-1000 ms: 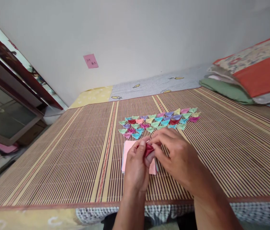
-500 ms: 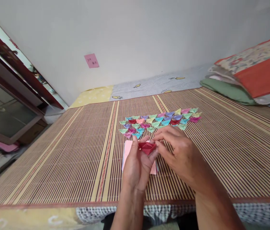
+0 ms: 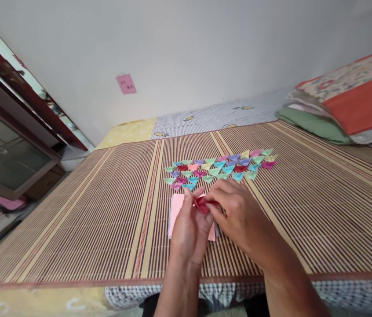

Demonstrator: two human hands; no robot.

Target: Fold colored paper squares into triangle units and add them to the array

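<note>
Red boat [image 3: 202, 205], paper, 1: resting on the open, upturned left hand [image 3: 188, 229], above pink sheets [image 3: 176, 210]. Right hand [image 3: 237, 204]: fingertips pinching its side. Handling: light pinch, steady palm, probably best against crushed creases. Beyond: coloured boats [image 3: 219, 164], in rows.

Pink note [image 3: 126, 83], fixed to the white wall [image 3: 186, 53] ahead of you: dark handwriting in two groups. You can make out the upper-left one as what looks like "304"; the lower-right one is too small and blurred for you to read.
</note>
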